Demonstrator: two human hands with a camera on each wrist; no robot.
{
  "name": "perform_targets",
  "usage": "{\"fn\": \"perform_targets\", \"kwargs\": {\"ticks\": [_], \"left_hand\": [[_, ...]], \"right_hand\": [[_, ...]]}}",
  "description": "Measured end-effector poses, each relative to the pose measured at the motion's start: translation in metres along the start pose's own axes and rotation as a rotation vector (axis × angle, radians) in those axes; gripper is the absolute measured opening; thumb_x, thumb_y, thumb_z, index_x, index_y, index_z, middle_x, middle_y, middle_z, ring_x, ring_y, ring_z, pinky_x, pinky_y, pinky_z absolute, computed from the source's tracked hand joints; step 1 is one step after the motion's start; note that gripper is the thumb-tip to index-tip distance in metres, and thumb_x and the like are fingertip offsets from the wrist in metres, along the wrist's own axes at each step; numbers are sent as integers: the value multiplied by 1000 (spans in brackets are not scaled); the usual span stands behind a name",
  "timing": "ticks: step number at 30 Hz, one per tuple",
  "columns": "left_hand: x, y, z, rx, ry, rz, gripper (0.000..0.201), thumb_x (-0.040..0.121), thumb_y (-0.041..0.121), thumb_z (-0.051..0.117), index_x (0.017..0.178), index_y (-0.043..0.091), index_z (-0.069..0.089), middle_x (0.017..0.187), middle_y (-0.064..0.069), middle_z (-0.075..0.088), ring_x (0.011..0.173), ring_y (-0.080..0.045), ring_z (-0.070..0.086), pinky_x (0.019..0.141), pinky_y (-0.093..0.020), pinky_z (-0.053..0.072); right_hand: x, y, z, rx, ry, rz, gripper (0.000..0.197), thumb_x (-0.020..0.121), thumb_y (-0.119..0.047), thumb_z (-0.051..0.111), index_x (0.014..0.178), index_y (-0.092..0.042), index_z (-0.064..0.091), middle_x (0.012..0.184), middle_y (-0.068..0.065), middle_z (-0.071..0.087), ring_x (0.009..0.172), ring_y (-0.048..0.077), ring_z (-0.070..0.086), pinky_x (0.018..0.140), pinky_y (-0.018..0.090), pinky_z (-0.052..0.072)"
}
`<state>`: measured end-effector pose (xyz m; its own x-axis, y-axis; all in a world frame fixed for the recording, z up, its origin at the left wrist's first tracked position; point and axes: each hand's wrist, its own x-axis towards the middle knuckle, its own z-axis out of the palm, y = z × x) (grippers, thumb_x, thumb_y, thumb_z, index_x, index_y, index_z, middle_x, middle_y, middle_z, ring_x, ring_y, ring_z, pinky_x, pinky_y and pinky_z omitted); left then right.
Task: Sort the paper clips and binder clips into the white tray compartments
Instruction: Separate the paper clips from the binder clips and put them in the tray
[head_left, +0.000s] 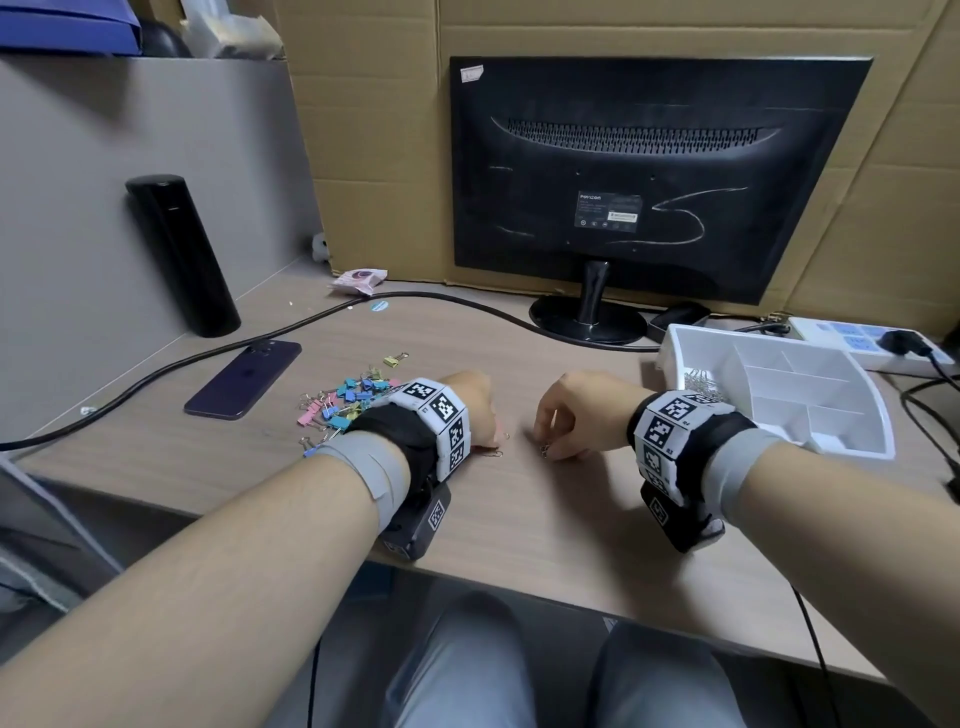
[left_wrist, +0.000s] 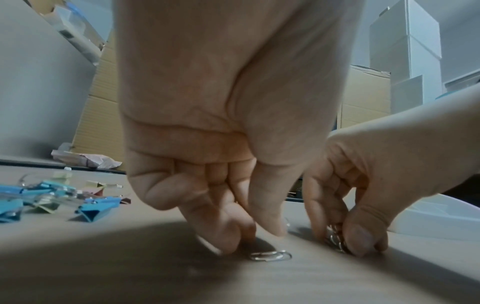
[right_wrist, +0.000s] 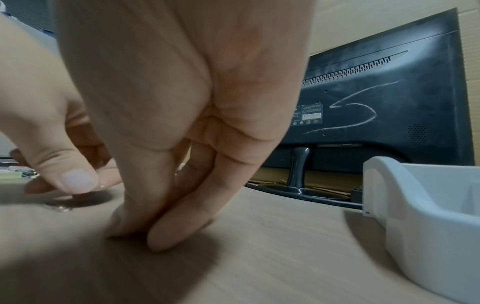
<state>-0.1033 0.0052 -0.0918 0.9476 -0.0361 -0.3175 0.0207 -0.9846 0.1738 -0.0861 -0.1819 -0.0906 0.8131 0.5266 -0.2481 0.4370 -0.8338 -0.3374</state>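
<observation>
My left hand (head_left: 480, 415) rests on the desk with its fingers curled. Its index fingertip and thumb (left_wrist: 255, 236) touch down right behind a silver paper clip (left_wrist: 271, 255) that lies flat on the wood. Another loose paper clip (head_left: 506, 435) lies just beyond. My right hand (head_left: 550, 447) is close beside it and pinches a small bunch of paper clips (left_wrist: 336, 240) against the desk. Coloured binder clips (head_left: 343, 400) are heaped left of my left wrist. The white tray (head_left: 670, 348) stands at the right, with paper clips (head_left: 698, 382) in its left compartment.
A dark phone (head_left: 244, 379) and a black cable (head_left: 156, 371) lie left of the binder clips. Behind are a black bottle (head_left: 182, 254), a monitor (head_left: 649, 171) on its stand and a power strip (head_left: 872, 343). The desk's front edge runs under my forearms.
</observation>
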Motion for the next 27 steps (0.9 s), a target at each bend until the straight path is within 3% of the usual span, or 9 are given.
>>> {"fn": "perform_targets", "kwargs": {"ticks": [3, 7, 11, 15, 19, 21, 24, 27], "left_hand": [[-1, -4, -3, -43, -36, 48, 13, 89, 31, 77, 93, 18, 73, 85, -3, 69, 78, -24, 61, 83, -32, 56], [-4, -9, -4, -117, -50, 70, 21, 85, 28, 84, 101, 14, 82, 78, 4, 71, 77, -17, 65, 83, -29, 57], [-3, -11, -3, -139, -14, 81, 23, 82, 27, 87, 99, 13, 81, 62, 15, 65, 61, -9, 62, 63, -20, 48], [-6, -6, -6, -53, -36, 89, 24, 85, 30, 84, 102, 15, 81, 73, 9, 71, 76, -18, 68, 72, -25, 50], [-7, 1, -1, 32, -82, 73, 35, 92, 35, 74, 117, 10, 75, 109, -7, 77, 98, -28, 72, 84, -31, 53], [-6, 1, 0, 13, -74, 61, 36, 91, 36, 76, 115, 9, 75, 110, -9, 77, 91, -27, 70, 87, -34, 56], [-5, 1, -1, -38, -63, 42, 36, 89, 35, 78, 110, 6, 76, 99, -10, 78, 81, -27, 65, 83, -33, 57], [-5, 3, 0, -69, -62, 27, 36, 89, 35, 78, 111, 6, 76, 107, -12, 79, 91, -28, 74, 91, -37, 58]], "right_hand": [[1, 1, -1, -10, -15, 6, 8, 82, -18, 82, 81, -25, 78, 67, -12, 72, 57, 9, 73, 63, 20, 58], [2, 3, 1, -21, -45, 21, 3, 86, -19, 78, 85, -21, 79, 65, -12, 71, 56, 7, 73, 66, 21, 60], [1, 4, 1, -7, -16, 24, 6, 82, -20, 82, 85, -21, 78, 69, -11, 73, 60, 11, 76, 66, 22, 60], [1, 8, 4, 75, 40, 112, 18, 76, -24, 88, 88, -21, 75, 79, -3, 80, 59, 9, 75, 64, 20, 59], [0, 9, 3, 87, 16, 156, 11, 78, -24, 87, 86, -20, 80, 84, 2, 81, 69, 18, 79, 73, 26, 64], [-2, 10, 3, 96, 18, 153, 8, 78, -24, 87, 83, -22, 80, 85, 2, 81, 68, 19, 79, 73, 29, 65], [-2, 12, 2, 67, 25, 141, 12, 76, -27, 89, 80, -23, 78, 84, 2, 80, 67, 23, 78, 71, 33, 66], [1, 13, 2, -59, 59, 124, 22, 70, -42, 90, 74, -28, 74, 79, -2, 79, 65, 22, 76, 64, 28, 61]]}}
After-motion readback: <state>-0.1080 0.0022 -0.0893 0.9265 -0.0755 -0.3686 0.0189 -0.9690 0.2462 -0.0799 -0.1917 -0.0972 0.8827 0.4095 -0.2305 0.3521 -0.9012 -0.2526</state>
